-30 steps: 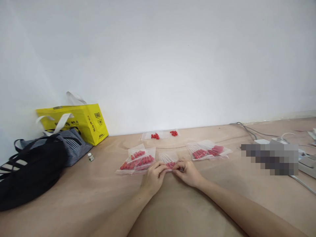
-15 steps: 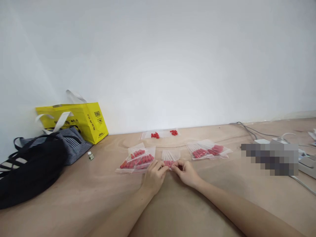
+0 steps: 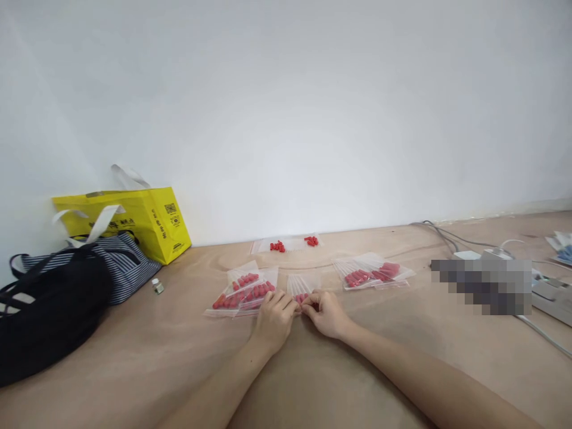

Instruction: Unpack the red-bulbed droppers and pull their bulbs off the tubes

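A small clear zip bag (image 3: 304,283) lies in front of me with several white sticks in it, their red ends towards me. Both hands pinch its near edge: my left hand (image 3: 276,316) at the left and my right hand (image 3: 328,313) close beside it, fingertips almost meeting. My fingers hide most of that edge and part of the red ends. Left of my left hand, a pile of similar zip bags (image 3: 245,290) holds more red-ended pieces. To the right lie further filled zip bags (image 3: 372,271), overlapping each other.
Against the wall, a flat clear bag (image 3: 292,243) carries two clusters of small red pieces. A yellow bag (image 3: 172,226), a black bag (image 3: 58,310) and a little bottle (image 3: 157,286) stand left. Grey cables (image 3: 447,235) and a blurred-out patch are at right.
The whole view has shifted slightly, moving things a little left. My fingertips have come closer together along the near edge of the zip bag, still pinching it.
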The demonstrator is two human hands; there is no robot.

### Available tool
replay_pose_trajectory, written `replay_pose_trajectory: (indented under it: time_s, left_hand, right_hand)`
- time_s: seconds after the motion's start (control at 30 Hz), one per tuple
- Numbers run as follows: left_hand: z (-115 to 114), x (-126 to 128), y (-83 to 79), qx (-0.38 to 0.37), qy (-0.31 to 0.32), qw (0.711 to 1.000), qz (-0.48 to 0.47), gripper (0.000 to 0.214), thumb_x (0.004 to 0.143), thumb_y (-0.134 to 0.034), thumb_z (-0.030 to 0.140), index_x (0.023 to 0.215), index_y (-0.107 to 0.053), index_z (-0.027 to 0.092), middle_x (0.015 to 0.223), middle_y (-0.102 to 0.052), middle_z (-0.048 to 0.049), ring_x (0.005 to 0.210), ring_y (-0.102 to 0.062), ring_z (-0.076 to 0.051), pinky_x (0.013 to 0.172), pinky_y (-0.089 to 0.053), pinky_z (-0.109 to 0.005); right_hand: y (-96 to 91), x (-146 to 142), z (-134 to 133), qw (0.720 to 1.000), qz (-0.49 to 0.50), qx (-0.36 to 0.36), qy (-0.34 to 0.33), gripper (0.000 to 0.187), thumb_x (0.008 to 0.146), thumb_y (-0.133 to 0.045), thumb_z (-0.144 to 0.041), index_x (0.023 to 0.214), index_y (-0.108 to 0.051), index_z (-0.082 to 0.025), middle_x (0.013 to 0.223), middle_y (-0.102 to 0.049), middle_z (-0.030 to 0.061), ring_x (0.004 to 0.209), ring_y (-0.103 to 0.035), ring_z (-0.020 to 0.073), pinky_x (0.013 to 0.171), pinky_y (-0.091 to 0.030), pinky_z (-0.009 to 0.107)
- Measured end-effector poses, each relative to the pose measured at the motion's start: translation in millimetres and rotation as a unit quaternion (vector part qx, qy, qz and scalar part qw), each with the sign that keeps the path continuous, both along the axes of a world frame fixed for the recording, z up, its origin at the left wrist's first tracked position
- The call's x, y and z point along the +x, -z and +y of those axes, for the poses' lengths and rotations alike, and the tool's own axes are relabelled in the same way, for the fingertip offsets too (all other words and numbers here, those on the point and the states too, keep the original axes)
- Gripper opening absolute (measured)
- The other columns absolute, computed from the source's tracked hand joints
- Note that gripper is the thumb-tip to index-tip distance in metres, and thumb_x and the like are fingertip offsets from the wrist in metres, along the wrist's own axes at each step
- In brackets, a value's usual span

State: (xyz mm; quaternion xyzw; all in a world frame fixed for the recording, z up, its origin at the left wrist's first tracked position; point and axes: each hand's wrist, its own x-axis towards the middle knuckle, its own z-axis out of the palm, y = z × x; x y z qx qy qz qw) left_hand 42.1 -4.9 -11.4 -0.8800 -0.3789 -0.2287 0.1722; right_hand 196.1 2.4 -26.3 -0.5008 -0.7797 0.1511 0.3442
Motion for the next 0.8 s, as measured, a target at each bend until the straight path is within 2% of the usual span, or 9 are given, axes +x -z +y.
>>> replay_pose_trajectory:
  time_s: [0.27,0.4,0.47,0.53,0.6,0.67,0.7,0.8]
  left_hand:
    - [-3,5,-2.2,-0.024,0.009,1.000,0.002,0.017,0.082,-0.045,0.017,0.070,-0.057,0.019,0.075,-0.061,-0.0027,0.079,-0.047,-0.019,0.069,-0.030,-0.035]
    - [-9,6,-2.7,-0.041,0.078,0.996,-0.002,0.017,0.082,-0.046,0.020,0.073,-0.060,0.023,0.083,-0.061,-0.0008,0.088,-0.047,-0.018,0.082,-0.030,-0.038]
    - [-12,4,-2.6,-0.056,0.124,0.991,-0.008,0.015,0.083,-0.045,0.023,0.080,-0.060,0.025,0.095,-0.059,-0.0012,0.093,-0.047,-0.018,0.087,-0.031,-0.038]
    - [-12,1,-2.0,-0.076,0.134,0.988,-0.034,0.019,0.082,-0.046,0.028,0.097,-0.056,0.024,0.107,-0.055,-0.0037,0.100,-0.045,-0.019,0.090,-0.032,-0.037]
    - [-9,-3,-0.4,-0.101,0.102,0.988,-0.063,0.038,0.079,-0.050,0.033,0.115,-0.045,0.022,0.118,-0.048,-0.0067,0.110,-0.040,-0.021,0.094,-0.031,-0.038]
    - [-2,-6,1.8,-0.122,0.058,0.988,-0.071,0.054,0.077,-0.051,0.035,0.126,-0.033,0.019,0.127,-0.041,-0.0088,0.119,-0.032,-0.023,0.098,-0.028,-0.040]
    - [2,-7,2.8,-0.132,0.042,0.988,-0.064,0.058,0.077,-0.051,0.036,0.128,-0.030,0.018,0.131,-0.037,-0.0096,0.122,-0.028,-0.024,0.100,-0.025,-0.042]
    - [13,-5,2.3,-0.159,0.023,0.987,-0.028,0.060,0.078,-0.047,0.042,0.128,-0.030,0.014,0.133,-0.035,-0.0116,0.125,-0.023,-0.026,0.102,-0.020,-0.045]
  right_hand:
    - [-0.4,-4,1,0.996,-0.016,0.008,0.090,0.022,0.079,-0.044,-0.020,0.064,-0.060,-0.019,0.065,-0.062,0.0005,0.058,-0.051,0.0106,0.054,-0.029,0.022]
    - [0.1,6,4,0.993,-0.014,0.054,0.103,0.020,0.081,-0.042,-0.018,0.072,-0.059,-0.019,0.073,-0.062,0.0018,0.070,-0.054,0.0128,0.063,-0.033,0.023]
    - [1.1,17,7,0.992,0.002,0.097,0.079,0.020,0.083,-0.039,-0.017,0.076,-0.058,-0.019,0.077,-0.061,0.0030,0.074,-0.054,0.0136,0.066,-0.035,0.023]
    - [2.5,31,10,0.992,0.019,0.123,0.014,0.021,0.084,-0.036,-0.016,0.081,-0.056,-0.018,0.079,-0.060,0.0037,0.076,-0.053,0.0132,0.067,-0.036,0.022]
    - [4.0,44,12,0.990,0.013,0.123,-0.062,0.022,0.084,-0.033,-0.014,0.081,-0.055,-0.019,0.079,-0.060,0.0033,0.075,-0.053,0.0125,0.067,-0.037,0.022]
    - [5.0,54,14,0.988,-0.010,0.122,-0.089,0.021,0.082,-0.034,-0.012,0.078,-0.054,-0.019,0.078,-0.059,0.0026,0.075,-0.053,0.0126,0.066,-0.037,0.022]
    - [5.2,57,14,0.989,-0.021,0.128,-0.070,0.020,0.081,-0.035,-0.011,0.076,-0.053,-0.018,0.077,-0.058,0.0027,0.074,-0.052,0.0131,0.066,-0.036,0.022]
    - [3.6,60,11,0.984,-0.050,0.155,0.065,0.015,0.076,-0.042,-0.014,0.066,-0.052,-0.018,0.072,-0.057,0.0025,0.072,-0.050,0.0146,0.067,-0.033,0.025]
